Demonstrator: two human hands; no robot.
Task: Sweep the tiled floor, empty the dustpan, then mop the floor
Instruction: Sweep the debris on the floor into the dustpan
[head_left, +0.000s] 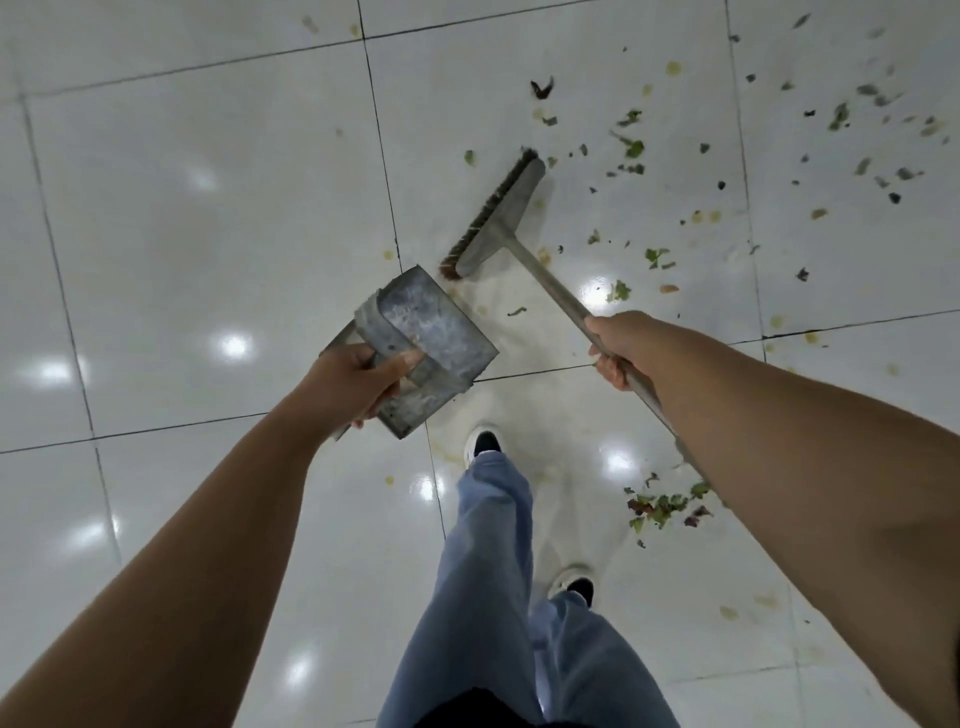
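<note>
My left hand (358, 376) grips the handle of a grey metal dustpan (431, 332), held above the white tiled floor (182, 208). My right hand (626, 345) is closed around the long grey handle of a broom (498, 213). The broom's head, with brown bristles, rests on the floor just beyond the dustpan. Green and dark leaf scraps (634, 148) lie scattered over the tiles to the right of the broom head. A small pile of leaf scraps (662, 506) sits near my right forearm.
My legs in light blue trousers (488, 571) and white-and-black shoes (483, 441) stand in the lower middle. Yellowish stains (672, 67) dot the glossy tiles. Dark grout lines cross the floor, and ceiling lights reflect on it.
</note>
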